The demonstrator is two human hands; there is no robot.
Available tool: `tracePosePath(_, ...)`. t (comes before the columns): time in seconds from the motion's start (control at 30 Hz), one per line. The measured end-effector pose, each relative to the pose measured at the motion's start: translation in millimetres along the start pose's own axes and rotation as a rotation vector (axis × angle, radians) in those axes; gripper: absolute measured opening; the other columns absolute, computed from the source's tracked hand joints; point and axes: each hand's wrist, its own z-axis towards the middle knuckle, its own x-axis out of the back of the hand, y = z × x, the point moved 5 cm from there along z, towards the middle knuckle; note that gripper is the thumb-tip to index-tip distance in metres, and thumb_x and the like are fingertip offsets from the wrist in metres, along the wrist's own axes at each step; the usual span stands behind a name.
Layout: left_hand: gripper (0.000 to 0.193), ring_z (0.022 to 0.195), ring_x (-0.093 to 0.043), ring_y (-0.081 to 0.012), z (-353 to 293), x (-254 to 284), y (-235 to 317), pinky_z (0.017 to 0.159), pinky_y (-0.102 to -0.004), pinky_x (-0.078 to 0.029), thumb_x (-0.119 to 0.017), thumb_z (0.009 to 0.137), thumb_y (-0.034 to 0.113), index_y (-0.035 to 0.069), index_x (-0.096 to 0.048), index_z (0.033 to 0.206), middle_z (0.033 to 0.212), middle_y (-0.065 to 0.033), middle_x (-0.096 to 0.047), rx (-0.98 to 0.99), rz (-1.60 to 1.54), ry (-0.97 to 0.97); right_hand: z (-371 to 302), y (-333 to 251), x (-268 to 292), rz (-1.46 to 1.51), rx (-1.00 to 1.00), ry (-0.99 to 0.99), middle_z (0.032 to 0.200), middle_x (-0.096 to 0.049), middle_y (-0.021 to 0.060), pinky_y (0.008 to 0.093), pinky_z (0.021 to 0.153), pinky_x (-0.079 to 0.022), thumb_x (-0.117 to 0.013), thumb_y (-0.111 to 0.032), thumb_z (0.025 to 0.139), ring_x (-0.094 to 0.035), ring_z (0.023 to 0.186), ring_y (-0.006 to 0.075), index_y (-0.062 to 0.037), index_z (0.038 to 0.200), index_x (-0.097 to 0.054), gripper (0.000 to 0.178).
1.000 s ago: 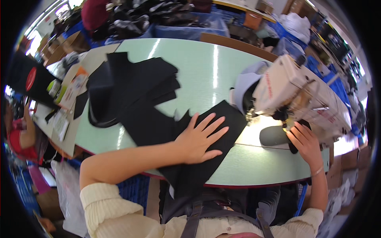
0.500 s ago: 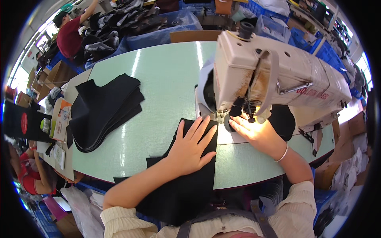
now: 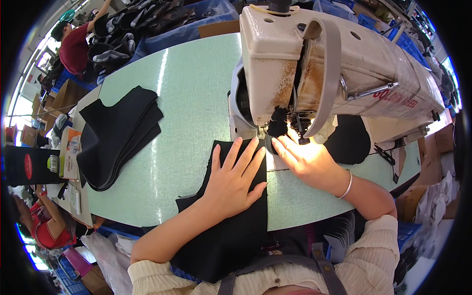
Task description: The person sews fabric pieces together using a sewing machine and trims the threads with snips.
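My left hand (image 3: 232,178) lies flat with fingers spread on a black fabric piece (image 3: 216,250). That piece runs from beside the presser foot of the sewing machine (image 3: 273,46) over the table's near edge toward my lap. My right hand (image 3: 312,160) is on the other side of the needle area, under the machine's head. Its fingers are stretched out, with the tips beside a small dark rounded edge (image 3: 270,146) at the foot. Bright lamp light washes out part of that hand. The needle itself is hidden behind the machine's head and black fuzzy parts.
A stack of black cut pieces (image 3: 115,140) lies on the left of the green table (image 3: 191,73). Another black piece (image 3: 348,140) and thread snips (image 3: 385,155) lie right of my right hand. Bins stand behind; one person (image 3: 73,49) is far left, another (image 3: 46,223) near left.
The view has shifted, so the machine looks larger and nearer. Both hands keep about the same places on the work, and any movement of the fabric is too slight to tell.
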Motion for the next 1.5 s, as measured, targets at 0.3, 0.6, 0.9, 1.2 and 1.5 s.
tracePosePath(0.3, 0.066, 0.133, -0.035, -0.0356, 3.9, 0.7, 1.8, 0.104, -0.0613, -0.027, -0.065, 0.082, 0.037, 0.011, -0.045, 0.139, 0.146, -0.0123, -0.039, 0.024, 0.028, 0.025, 2.4, -3.8, -0.3, -0.039, 0.019, -0.023, 0.105, -0.063, 0.0173, 0.0357, 0.082, -0.054, -0.062, -0.009, 0.072, -0.061, 0.106, 0.0329, 0.0074, 0.109, -0.062, 0.041)
tracePosePath(0.6, 0.062, 0.129, -0.037, -0.0368, 21.1, -0.1, -9.3, 0.102, -0.0632, -0.03, -0.064, 0.083, 0.039, 0.008, -0.049, 0.135, 0.137, -0.014, -0.043, -0.019, 0.051, 0.05, 7.1, 11.9, -1.8, 0.106, -0.077, 0.042, 0.108, -0.059, 0.0138, 0.0435, 0.09, -0.046, -0.06, -0.01, 0.073, -0.056, 0.105, 0.0315, 0.0004, 0.109, -0.062, 0.037)
tracePosePath(0.9, 0.051, 0.128, -0.038, -0.0375, 20.9, -0.2, -9.5, 0.1, -0.0628, -0.032, -0.066, 0.081, 0.037, 0.008, -0.058, 0.121, 0.122, -0.0143, -0.05, -0.033, 0.012, 0.12, 4.3, 17.4, -7.2, 0.168, -0.136, 0.099, 0.098, -0.059, 0.0129, 0.0416, 0.08, -0.047, -0.062, -0.008, 0.073, -0.057, 0.093, 0.0308, -0.0008, 0.1, -0.066, 0.028)
tracePosePath(1.2, 0.048, 0.13, -0.037, -0.0372, 23.0, 1.6, -12.8, 0.1, -0.0629, -0.032, -0.066, 0.082, 0.038, 0.008, -0.059, 0.119, 0.12, -0.0165, -0.05, -0.027, 0.014, 0.112, 6.1, 17.6, -7.5, 0.114, -0.111, 0.139, 0.086, -0.056, 0.0103, 0.039, 0.074, -0.045, -0.068, -0.01, 0.079, -0.056, 0.081, 0.027, -0.002, 0.109, -0.065, 0.031)
tracePosePath(1.5, 0.063, 0.133, -0.034, -0.0373, 23.5, -3.8, -16.9, 0.1, -0.0656, -0.031, -0.063, 0.084, 0.04, 0.012, -0.048, 0.138, 0.145, -0.015, -0.038, -0.031, 0.039, 0.042, 11.2, 19.7, -1.3, 0.202, -0.117, 0.163, 0.1, -0.063, 0.0103, 0.0404, 0.081, -0.047, -0.065, -0.006, 0.078, -0.06, 0.093, 0.0265, -0.0025, 0.103, -0.065, 0.025)
